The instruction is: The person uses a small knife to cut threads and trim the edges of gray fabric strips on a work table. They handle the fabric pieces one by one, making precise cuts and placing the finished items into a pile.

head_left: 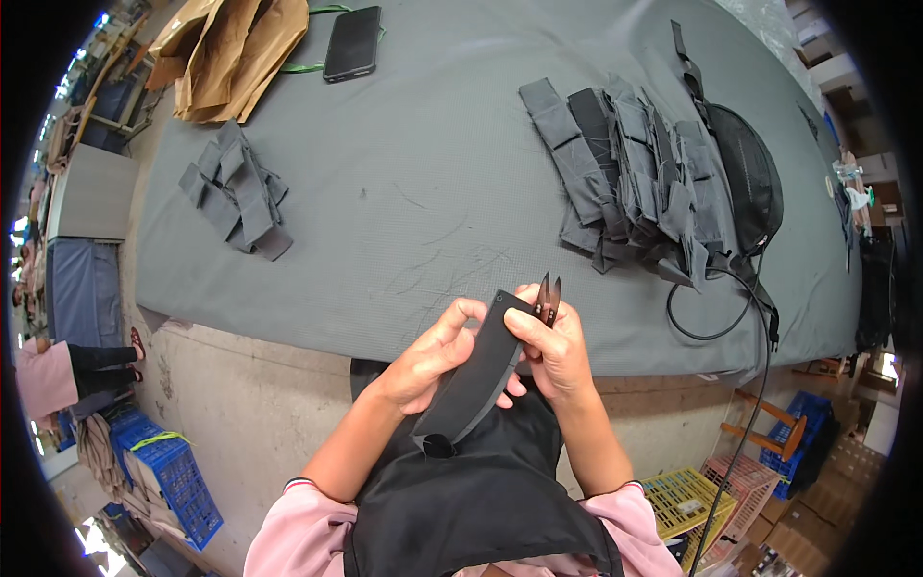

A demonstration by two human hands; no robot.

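A long black fabric strip [471, 370] with a grey edge hangs slantwise between my hands, just over the table's near edge. Its left side rests in my left hand [433, 356], the thumb raised near the strip and the fingers curled behind it. My right hand [556, 351] pinches the strip's upper end with thumb and forefinger. Small dark thread snips [548, 300] are also tucked in that hand, their two pointed blades sticking up past the fingers and standing apart. The handles are hidden in the palm.
A heap of grey fabric strips [635, 173] lies at the right beside a black pouch [748, 178] and a black cable [711, 337]. Fewer strips [240, 192] lie at the left. Behind them are a brown paper bag [226, 58] and a phone [353, 44]. Loose threads dot the grey tablecloth [385, 269].
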